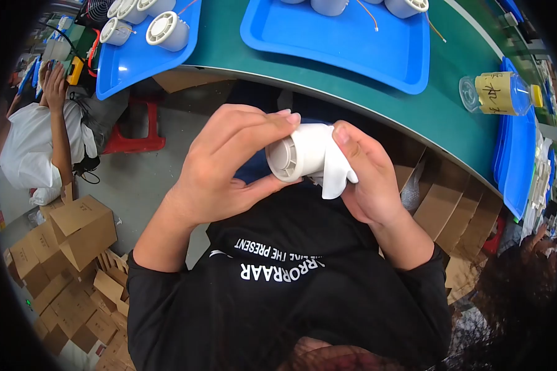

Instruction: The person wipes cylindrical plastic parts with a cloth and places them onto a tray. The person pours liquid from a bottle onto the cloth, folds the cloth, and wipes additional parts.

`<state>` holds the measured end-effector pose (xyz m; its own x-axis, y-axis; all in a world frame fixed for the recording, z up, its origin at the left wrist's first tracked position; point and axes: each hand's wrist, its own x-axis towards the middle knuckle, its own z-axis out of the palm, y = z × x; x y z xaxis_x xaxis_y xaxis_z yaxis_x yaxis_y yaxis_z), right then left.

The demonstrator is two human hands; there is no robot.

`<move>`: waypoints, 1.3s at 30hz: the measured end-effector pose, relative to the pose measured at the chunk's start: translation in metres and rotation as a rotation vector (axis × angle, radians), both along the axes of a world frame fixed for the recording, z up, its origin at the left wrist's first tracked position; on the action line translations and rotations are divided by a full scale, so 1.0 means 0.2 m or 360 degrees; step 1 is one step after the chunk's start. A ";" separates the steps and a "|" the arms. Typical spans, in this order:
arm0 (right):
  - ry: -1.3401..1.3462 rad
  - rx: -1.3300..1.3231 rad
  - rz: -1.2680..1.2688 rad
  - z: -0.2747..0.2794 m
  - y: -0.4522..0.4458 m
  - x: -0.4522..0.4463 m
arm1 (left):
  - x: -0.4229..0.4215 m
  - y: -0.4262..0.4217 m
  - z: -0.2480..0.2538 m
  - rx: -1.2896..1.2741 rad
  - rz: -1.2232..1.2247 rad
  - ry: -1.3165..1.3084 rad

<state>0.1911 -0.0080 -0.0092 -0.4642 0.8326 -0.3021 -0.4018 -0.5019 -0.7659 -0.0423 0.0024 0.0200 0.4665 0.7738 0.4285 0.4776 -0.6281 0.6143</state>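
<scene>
Green workbench (455, 68) curves beyond the fingertips, bearing a blue tray (334, 49) ahead of them and another, the side tray (127, 69), ahead to their left. Left hand (213, 164): wrist angled inward, fingers arched over the white cylinder (307, 147), thumb beneath, gripping near its vented end. Right hand (377, 179): forearm raised, digits bent, pinching a white cloth (335, 174) against the cylinder's opposite end. Cylinder lies between both sets of fingers, tilted, vents facing left, off the bench; labelled bottle (500, 94) well to the right of the fingers
</scene>
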 end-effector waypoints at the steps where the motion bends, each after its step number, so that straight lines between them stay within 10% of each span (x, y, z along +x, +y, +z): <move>1: -0.0020 0.0010 0.0005 -0.01 0.01 0.00 | 0.00 0.01 0.00 0.0056 -0.0021 0.0031; 4: -0.0573 0.0866 -0.0217 0.03 -0.01 0.02 | 0.04 0.00 0.02 -0.0087 0.0069 -0.0177; 9: -0.1209 0.2206 -0.0513 0.02 0.02 0.04 | 0.08 -0.06 0.04 -0.1419 -0.0005 -0.1110; 11: -0.1196 0.2171 -0.0522 0.01 0.00 0.05 | 0.08 -0.05 0.07 -0.1745 -0.0047 -0.1283; 13: -0.1122 0.2044 -0.0515 0.00 0.01 0.04 | 0.07 -0.04 0.06 -0.1217 0.0009 -0.0783; 16: -0.0417 0.0362 -0.0106 0.04 0.03 0.03 | 0.06 -0.01 0.05 -0.0245 0.0054 0.0038; 23: -0.1092 0.2040 -0.0469 0.02 0.05 0.02 | 0.09 -0.05 0.04 -0.1243 0.0092 -0.1122; 28: -0.0949 0.1802 -0.0453 -0.01 0.04 0.02 | 0.03 0.00 0.05 -0.0653 -0.0070 -0.0408; 37: -0.1123 0.2127 -0.0518 0.02 0.05 0.02 | 0.05 -0.02 0.08 -0.1509 0.0023 -0.1258; 39: -0.1108 0.2059 -0.0541 0.00 0.04 0.02 | 0.06 -0.02 0.07 -0.1165 0.0022 -0.1015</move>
